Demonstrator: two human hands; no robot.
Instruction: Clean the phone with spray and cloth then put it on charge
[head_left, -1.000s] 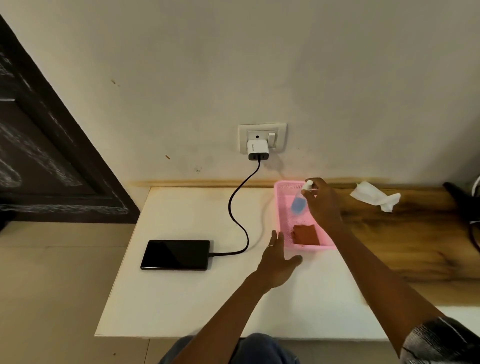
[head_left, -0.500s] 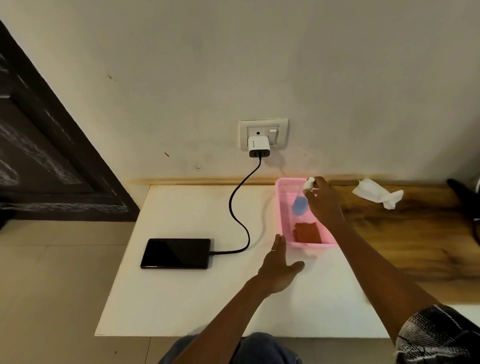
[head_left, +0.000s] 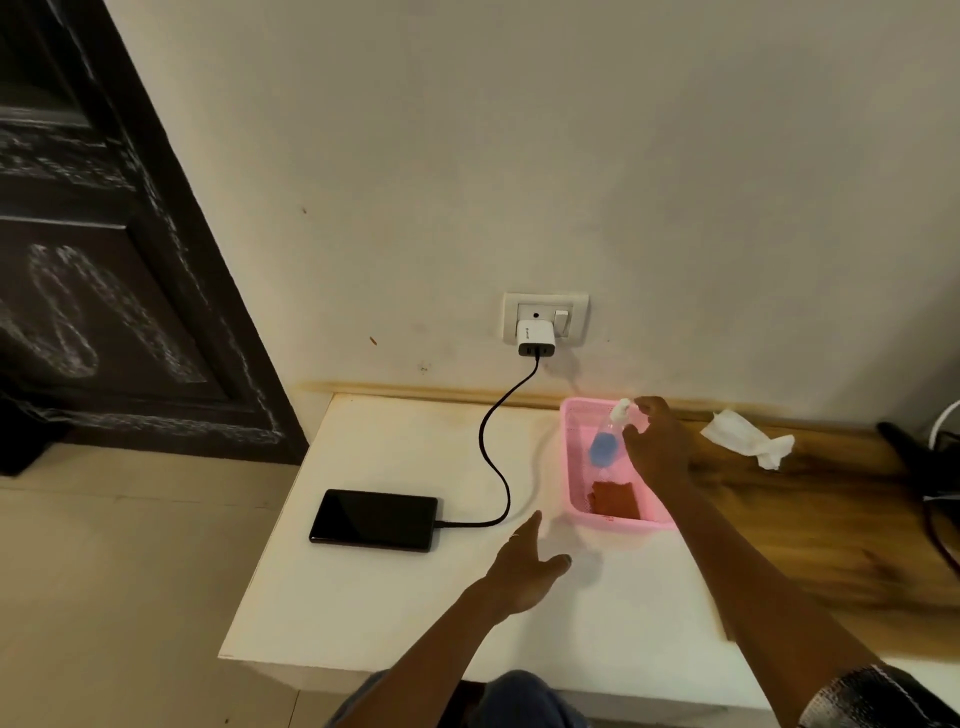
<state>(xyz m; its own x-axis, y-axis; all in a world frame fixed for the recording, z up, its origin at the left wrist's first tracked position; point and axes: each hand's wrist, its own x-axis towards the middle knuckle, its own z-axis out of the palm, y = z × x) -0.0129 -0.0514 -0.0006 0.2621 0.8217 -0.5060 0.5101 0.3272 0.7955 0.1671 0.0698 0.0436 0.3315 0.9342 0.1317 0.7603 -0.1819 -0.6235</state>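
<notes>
Change: since the earlier frames the left hand (head_left: 524, 564) has edged toward the phone side; the right hand (head_left: 657, 447) stays at the spray bottle (head_left: 605, 441).
Head view, right hand: fingers curled round the spray bottle over the pink basket (head_left: 571, 457), at 1 o'clock from the left hand.
Head view, left hand: fingers straight, holding nothing, hovering above the white table (head_left: 363, 613).
Phone (head_left: 374, 519): flat, screen up, at 9 o'clock from the left hand; black cable (head_left: 493, 467) plugged in, running to the charger (head_left: 536, 340) at 12 o'clock.
Phone appearance: dark, glossy slab; screen unlit; smudges not discernible.
Cloth (head_left: 615, 500): rust-coloured, folded in the basket's near end.
Procedure: judged step is lifting the bottle clear. Keep it upright, nozzle away from the wall socket (head_left: 545, 317). Unplugging the cable before spraying is advisable.
</notes>
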